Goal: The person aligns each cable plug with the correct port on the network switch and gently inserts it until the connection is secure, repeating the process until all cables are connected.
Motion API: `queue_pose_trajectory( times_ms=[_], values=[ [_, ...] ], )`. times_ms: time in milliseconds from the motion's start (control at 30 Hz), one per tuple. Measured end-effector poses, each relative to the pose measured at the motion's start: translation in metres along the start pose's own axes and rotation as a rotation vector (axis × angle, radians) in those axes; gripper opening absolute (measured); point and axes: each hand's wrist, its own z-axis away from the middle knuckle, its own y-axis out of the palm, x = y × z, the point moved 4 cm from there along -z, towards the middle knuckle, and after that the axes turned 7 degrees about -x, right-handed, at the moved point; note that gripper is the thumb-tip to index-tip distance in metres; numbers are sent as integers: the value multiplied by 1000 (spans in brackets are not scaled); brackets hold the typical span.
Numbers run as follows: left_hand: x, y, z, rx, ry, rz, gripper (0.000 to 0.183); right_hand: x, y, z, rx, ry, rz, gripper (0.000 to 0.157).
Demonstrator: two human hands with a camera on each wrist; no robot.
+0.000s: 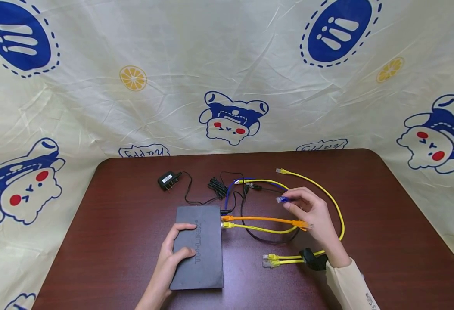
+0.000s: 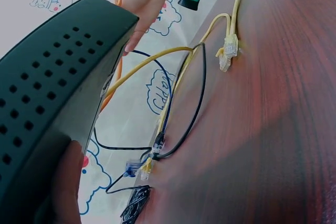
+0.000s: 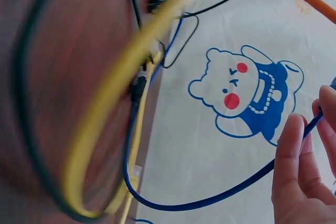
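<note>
My left hand (image 1: 166, 260) grips a black TP-LINK network box (image 1: 209, 271) by its left edge, thumb and a finger on top. In the left wrist view, the box's vented side (image 2: 52, 72) fills the left. My right hand (image 1: 318, 213) pinches a blue Ethernet cable by its clear plug (image 1: 282, 199), right of the box. The blue cable (image 3: 210, 203) hangs in a loop from those fingers in the right wrist view. An orange Ethernet cable (image 1: 265, 219) and a yellow one (image 1: 256, 228) run from the box's right side, along with a black power lead (image 1: 225, 212).
A black power adapter (image 1: 168, 180) lies at the back left, near a bundled black cord (image 1: 217, 188). Another yellow cable (image 1: 333, 200) curves along the right. Two yellow plugs (image 1: 271, 263) lie at the front, beside a black strap (image 1: 312, 259) at the right wrist.
</note>
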Motion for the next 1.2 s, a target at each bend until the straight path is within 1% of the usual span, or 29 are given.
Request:
queue_pose_trajectory(
  times_ms=[200,300,500,600,700,833,900,1100,1200],
  values=[
    [1,0,1,-3,-9,7,52,7,-5,-4,-41,-28,-25,26],
    [1,0,0,-6,-12,3,52,10,-8,-5,-67,-28,-18,27],
    [2,0,0,-10,-27,-6,52,18,-19,-8,-137,-41,65,26],
    [3,0,0,-16,-28,-7,52,26,-23,-9,-165,-60,96,26],
    [3,0,0,-16,-25,-6,52,30,-28,-9,-185,-84,79,26],
    [2,0,0,-14,-19,-8,52,32,-34,-10,-193,-98,9,25],
    [2,0,0,-17,-17,-10,52,36,-37,-11,-195,-98,16,25],
    [2,0,0,-25,-17,-15,52,49,-42,-12,-206,-123,139,25],
    [2,0,0,-27,-21,-18,52,56,-44,-12,-217,-135,140,25]
  ],
)
